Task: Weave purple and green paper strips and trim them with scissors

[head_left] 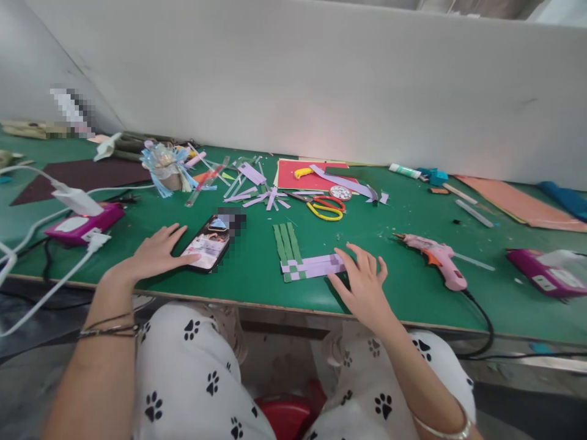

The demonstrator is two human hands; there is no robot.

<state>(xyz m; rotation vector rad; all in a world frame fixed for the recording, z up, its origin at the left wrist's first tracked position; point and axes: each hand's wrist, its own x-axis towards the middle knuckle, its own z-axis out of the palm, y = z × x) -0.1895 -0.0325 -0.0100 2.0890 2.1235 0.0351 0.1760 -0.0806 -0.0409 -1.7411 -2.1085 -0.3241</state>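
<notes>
My left hand (156,253) lies on the table with its fingers spread, the thumb touching the lower left edge of a smartphone (208,244) with a lit screen. Green paper strips (288,241) run upright and are woven at their lower ends with lilac paper strips (318,266) that reach to the right. At the right ends of the lilac strips is my right hand (362,281), fingers apart, thumb and forefinger around the ends. Whether the fingertips press on the paper I cannot tell.
Scissors (326,208) lie behind the weave, among scattered paper strips (252,174). A pink glue gun (435,256) is to the right, its cord hanging over the table edge. Purple power strips (85,223) with white cables stand left and right. A white partition (293,79) closes the back.
</notes>
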